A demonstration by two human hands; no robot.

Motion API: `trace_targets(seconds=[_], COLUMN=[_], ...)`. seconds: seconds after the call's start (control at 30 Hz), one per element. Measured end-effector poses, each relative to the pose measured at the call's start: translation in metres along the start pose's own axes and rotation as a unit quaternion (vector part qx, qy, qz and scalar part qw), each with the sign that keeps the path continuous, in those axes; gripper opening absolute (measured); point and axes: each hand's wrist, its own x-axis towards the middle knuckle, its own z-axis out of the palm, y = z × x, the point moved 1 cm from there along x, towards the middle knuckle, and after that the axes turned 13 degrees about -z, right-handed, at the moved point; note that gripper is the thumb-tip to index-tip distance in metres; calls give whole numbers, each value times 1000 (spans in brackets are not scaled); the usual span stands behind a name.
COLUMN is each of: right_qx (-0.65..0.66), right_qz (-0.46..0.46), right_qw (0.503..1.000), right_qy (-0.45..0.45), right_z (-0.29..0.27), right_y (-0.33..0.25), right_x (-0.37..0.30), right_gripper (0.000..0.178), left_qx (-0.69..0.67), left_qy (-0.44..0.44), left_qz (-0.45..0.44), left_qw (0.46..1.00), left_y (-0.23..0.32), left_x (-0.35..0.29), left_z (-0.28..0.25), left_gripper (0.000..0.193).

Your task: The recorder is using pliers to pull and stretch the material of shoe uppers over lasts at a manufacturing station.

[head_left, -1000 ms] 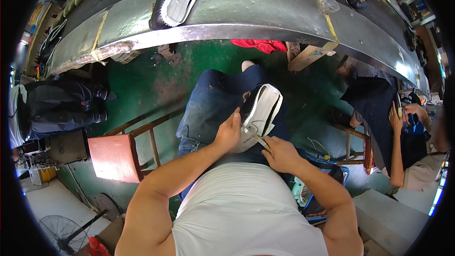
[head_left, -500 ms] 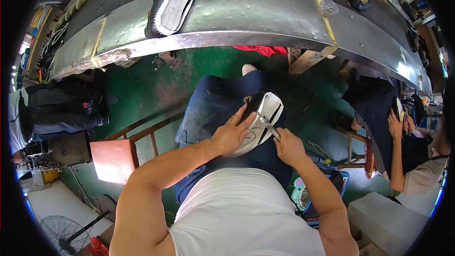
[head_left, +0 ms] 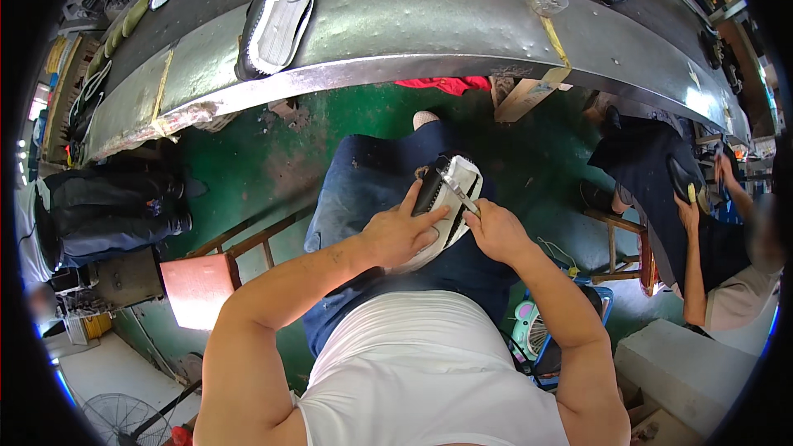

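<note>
A black shoe (head_left: 455, 208) with a pale underside facing up rests on the dark blue cloth over my lap. My left hand (head_left: 402, 237) is closed round its side, the index finger stretched along the black edge. My right hand (head_left: 499, 233) grips a short silver metal tool (head_left: 459, 193), whose exact kind is not clear. The tool's tip lies against the shoe's underside near the far end. On the metal-edged bench ahead, a second black shoe (head_left: 282, 16) lies with its pale stitched underside up.
A clear plastic cup (head_left: 548, 0) stands on the bench (head_left: 413, 21). To my left is a pink-topped stool (head_left: 199, 289); to my right, a green fan (head_left: 527, 332). A co-worker (head_left: 690, 223) at the right handles a dark shoe. Another person's legs (head_left: 116, 206) show at the left.
The tool has shifted toward the far end of the shoe, and my right hand has moved slightly up with it. My left hand stays on the shoe. The whole view has shifted a little.
</note>
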Motion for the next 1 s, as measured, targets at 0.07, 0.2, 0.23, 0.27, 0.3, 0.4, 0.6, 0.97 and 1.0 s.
trace_targets(seconds=[0.07,0.2,0.23,0.27,0.3,0.4,0.6,0.97,1.0], right_qx=[3,78,137,140,137,19,211,399,415], right_qz=[-1,-8,-25,-54,-54,-16,-7,2,11], right_qw=[1000,997,990,988,988,996,976,876,873], right_qy=[1,-12,10,43,41,-86,48,272,255], right_z=[-5,-11,-11,-4,5,19,34,66,64], right_y=[-1,-16,-22,-29,-28,-27,-11,14,15], right_x=[1,-15,-17,-25,-29,-27,-56,-87,-86], right_gripper=[38,38,38,38,38,40,28,19,18], left_qx=[-24,-313,-323,-332,-335,-329,-288,-382,-396], left_qy=[27,61,66,68,69,47,-52,83,116], left_qz=[28,-158,-149,-147,-146,-144,-90,96,188], left_qw=[999,935,932,929,929,932,952,915,891], left_y=[-14,-33,-34,-33,-33,-34,-34,46,39], left_x=[-8,-23,-21,-21,-17,-19,-39,-55,-39], left_z=[19,50,47,48,48,46,14,-146,-138], left_gripper=[62,72,76,75,75,80,100,89,82])
